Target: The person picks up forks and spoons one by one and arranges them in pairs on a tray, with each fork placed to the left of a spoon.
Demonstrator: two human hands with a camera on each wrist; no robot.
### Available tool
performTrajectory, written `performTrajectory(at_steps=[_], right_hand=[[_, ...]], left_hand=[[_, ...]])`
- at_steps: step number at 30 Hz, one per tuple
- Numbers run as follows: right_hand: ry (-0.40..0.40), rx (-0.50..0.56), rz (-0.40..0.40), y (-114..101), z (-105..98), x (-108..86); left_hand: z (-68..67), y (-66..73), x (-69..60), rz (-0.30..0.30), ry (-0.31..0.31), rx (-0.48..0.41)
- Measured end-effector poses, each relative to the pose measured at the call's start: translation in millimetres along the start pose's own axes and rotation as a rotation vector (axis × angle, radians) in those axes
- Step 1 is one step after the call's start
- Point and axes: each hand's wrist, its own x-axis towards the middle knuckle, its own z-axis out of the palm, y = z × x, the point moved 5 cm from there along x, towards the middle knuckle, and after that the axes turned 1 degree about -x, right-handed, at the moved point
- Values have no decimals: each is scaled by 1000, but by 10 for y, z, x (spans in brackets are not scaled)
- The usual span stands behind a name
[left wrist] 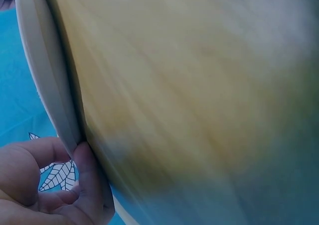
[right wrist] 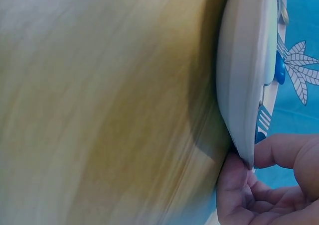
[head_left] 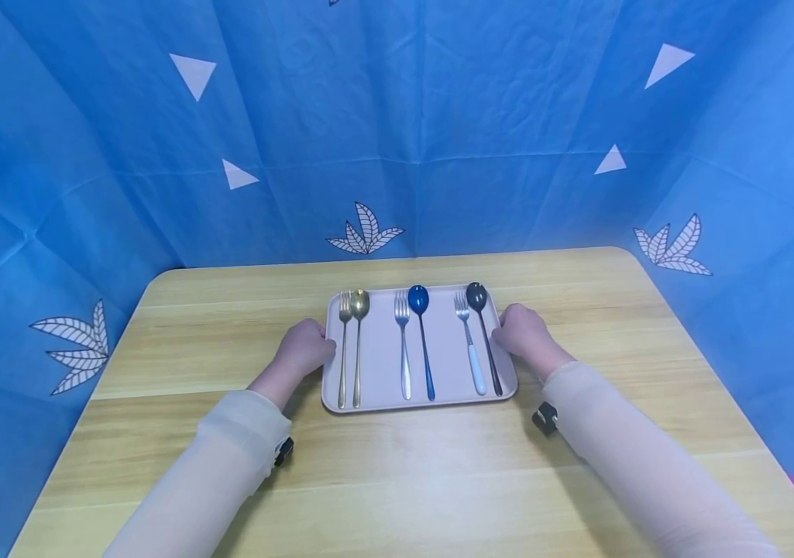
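Observation:
A pale pinkish tray (head_left: 379,356) lies across the middle of the table. Its left short side is pinched by my left hand (head_left: 304,346), its right short side by my right hand (head_left: 524,335). Both wrist views show thumb and fingers gripping the rim. Along the tray, from left to right, lie a gold fork (head_left: 343,356), a gold spoon (head_left: 359,302), a silver fork (head_left: 402,310), a blue spoon (head_left: 419,299), a fork with a light blue handle (head_left: 476,368) and a black spoon (head_left: 476,296). Whether the tray touches the table everywhere, I cannot tell.
The wooden table (head_left: 424,473) has rounded far corners. Blue cloth (head_left: 494,101) with white triangles and leaf prints hangs behind it and along both sides. A small black device (head_left: 545,418) sits at the right wrist, another (head_left: 284,451) at the left.

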Motion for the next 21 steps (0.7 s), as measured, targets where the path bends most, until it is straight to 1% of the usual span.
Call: performTrajectory(at_steps=[6,13,21], right_hand=[[-15,8,11,6,11,7],[-24,17,29,-6,14,-3],[-16,23,36,-39,-2,-31]], left_hand=[[8,3,-6,-30,-1,1],[0,22,-19,-30,-1,4],[-9,29,-19,-37,-4,7]])
